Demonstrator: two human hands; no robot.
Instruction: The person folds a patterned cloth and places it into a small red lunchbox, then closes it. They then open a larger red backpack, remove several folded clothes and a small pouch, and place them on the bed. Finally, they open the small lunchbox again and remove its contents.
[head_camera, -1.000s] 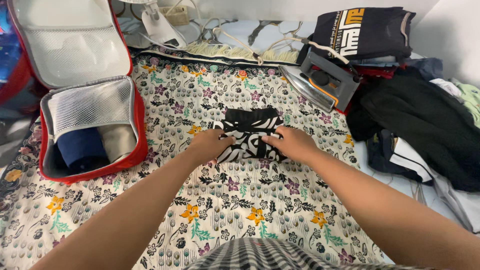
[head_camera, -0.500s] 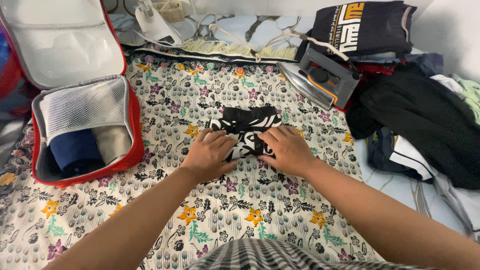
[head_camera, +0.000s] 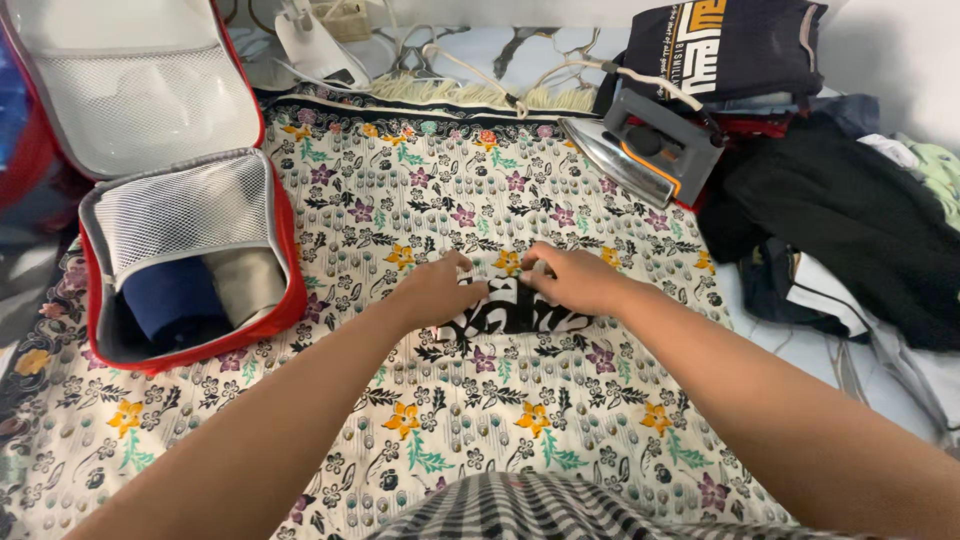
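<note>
A small black-and-white patterned cloth lies rolled into a tight bundle on the floral spread. My left hand grips its left end and my right hand grips its right end, both pressing on top of the roll. Fingers of both hands curl over the far edge of the bundle, hiding most of it.
An open red packing case with rolled blue and beige clothes stands at the left. A grey iron rests at the back right, beside a dark folded shirt and a pile of dark clothes. Cords lie along the back.
The cloth was a wider folded piece with its far half showing; both hands have rolled it toward me into a narrow bundle.
</note>
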